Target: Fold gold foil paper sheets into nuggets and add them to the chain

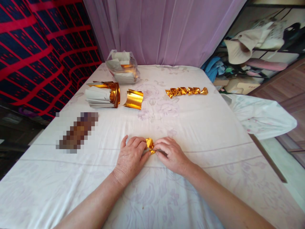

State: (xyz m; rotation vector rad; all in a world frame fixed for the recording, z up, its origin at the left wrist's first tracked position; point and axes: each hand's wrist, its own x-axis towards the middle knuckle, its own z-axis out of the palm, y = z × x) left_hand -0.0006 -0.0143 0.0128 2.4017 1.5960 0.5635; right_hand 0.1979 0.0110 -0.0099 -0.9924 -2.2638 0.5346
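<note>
Between my two hands, near the middle of the table, is a small folded piece of gold foil paper (150, 143). My left hand (132, 152) grips its left side, thumb at the lower edge and fingers over the top. On the right side my right hand (172, 153) pinches it with thumb and fingertips. Farther off lies a single curved gold sheet (134, 99), beside a thick stack of gold-and-grey paper sheets (101, 97). A row of folded gold foil pieces (187, 91) rests at the back right.
A clear plastic bag (122, 68) with more paper stands at the back left. A blurred-out object (77, 132) lies on the left of the flowered tablecloth (152, 197). Beyond the right edge are a white bag (264, 116) and shelves with a hat (243, 44).
</note>
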